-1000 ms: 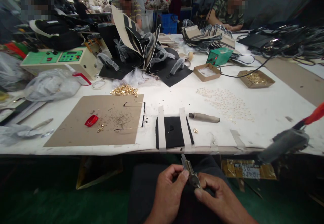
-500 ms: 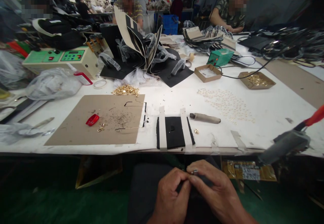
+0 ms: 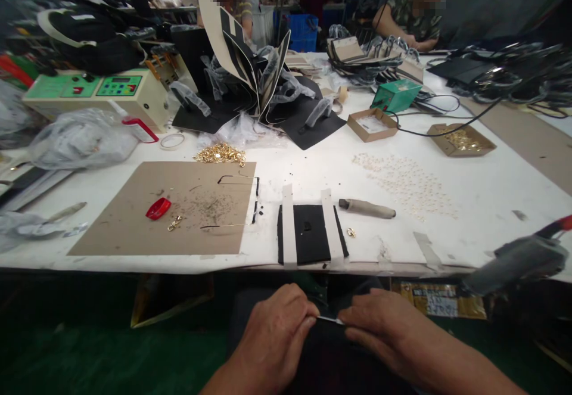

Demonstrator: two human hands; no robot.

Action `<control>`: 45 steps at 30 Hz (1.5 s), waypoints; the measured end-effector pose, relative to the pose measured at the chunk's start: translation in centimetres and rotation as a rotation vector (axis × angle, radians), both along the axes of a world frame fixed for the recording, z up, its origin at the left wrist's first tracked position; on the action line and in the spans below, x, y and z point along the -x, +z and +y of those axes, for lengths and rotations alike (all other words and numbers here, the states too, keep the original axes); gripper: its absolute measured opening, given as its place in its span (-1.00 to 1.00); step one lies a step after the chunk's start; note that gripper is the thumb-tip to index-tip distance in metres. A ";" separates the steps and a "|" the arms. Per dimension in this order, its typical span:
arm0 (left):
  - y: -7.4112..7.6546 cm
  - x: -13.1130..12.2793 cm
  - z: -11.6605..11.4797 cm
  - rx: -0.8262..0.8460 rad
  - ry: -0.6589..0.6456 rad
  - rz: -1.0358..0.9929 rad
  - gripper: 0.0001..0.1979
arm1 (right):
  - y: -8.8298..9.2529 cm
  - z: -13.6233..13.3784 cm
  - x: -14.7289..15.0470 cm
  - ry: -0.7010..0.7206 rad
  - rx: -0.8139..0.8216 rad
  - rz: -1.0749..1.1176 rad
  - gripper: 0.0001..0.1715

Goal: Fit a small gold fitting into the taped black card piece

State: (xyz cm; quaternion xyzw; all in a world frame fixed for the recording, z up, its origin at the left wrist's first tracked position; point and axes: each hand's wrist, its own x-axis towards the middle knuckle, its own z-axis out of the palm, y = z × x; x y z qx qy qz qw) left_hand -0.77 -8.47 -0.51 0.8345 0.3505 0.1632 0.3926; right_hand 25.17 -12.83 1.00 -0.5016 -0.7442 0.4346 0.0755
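Observation:
Over my lap, below the table edge, my left hand [image 3: 279, 329] and my right hand [image 3: 379, 320] are both closed in a pinch. A thin, pale, shiny strip [image 3: 329, 319] runs between their fingertips, each hand gripping one end. Its exact kind is too small to tell. Just beyond the hands, on the table, lies a black pad [image 3: 308, 240] crossed by two white tape strips. A small gold clasp [image 3: 351, 232] rests to the right of the pad, and a wrapped tool handle [image 3: 369, 208] lies behind the clasp.
A brown board [image 3: 134, 234] bears a red piece [image 3: 158, 208], gold clasps [image 3: 174, 223] and wire-frame glasses [image 3: 257, 198]. Behind it is a pile of gold hardware [image 3: 221, 153]. Cardboard boxes [image 3: 373, 126] and bag panels [image 3: 313, 127] stand farther back. Co-workers sit beyond the table.
My hands have moved apart from each other, and the thin strip now shows stretched between them. Before, the fingertips met around a small metallic piece. The view has shifted slightly.

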 end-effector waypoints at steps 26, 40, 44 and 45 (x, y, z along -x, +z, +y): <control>-1.1 -2.0 8.4 -0.149 0.172 -0.249 -0.84 | 0.7 6.1 2.8 -0.370 0.008 -0.097 -0.50; -5.2 -0.9 9.3 -0.396 0.111 -0.116 -0.78 | 2.0 12.8 2.9 0.029 -0.240 -0.780 -0.61; -5.1 -0.9 9.3 -0.400 0.102 -0.097 -0.80 | 3.1 13.5 3.7 0.122 -0.240 -0.899 -0.57; -5.1 -0.9 9.3 -0.401 0.102 -0.094 -0.79 | 3.2 13.7 3.9 0.138 -0.239 -0.926 -0.57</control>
